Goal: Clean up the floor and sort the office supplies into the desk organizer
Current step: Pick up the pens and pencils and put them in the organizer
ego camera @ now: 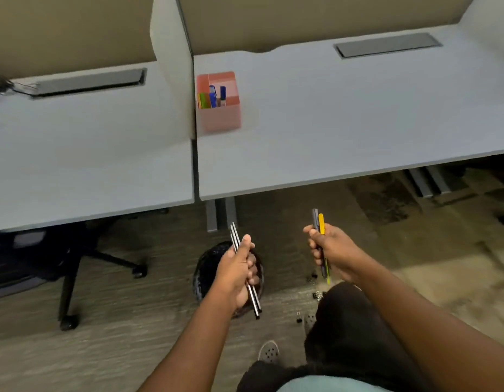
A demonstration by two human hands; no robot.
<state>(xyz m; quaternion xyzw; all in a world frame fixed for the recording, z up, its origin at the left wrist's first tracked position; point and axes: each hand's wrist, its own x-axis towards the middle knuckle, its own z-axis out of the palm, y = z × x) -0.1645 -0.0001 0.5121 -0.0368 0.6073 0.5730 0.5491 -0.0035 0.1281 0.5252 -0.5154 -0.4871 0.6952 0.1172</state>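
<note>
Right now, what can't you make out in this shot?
- Head view: the pens' middles are hidden by the right hand.
- Black bin is partly covered by the left hand and its pencils.
- Binder clips on the floor are too small to count.
- Organizer contents are blurred.

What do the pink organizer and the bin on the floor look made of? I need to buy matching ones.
The pink organizer looks like plastic with a matte, slightly translucent finish: its front wall is smooth, pale and rounded at the corners. The bin behind the left hand looks like dark wire mesh, probably metal; its wall shows a fine speckled pattern, though blur leaves this open.
</note>
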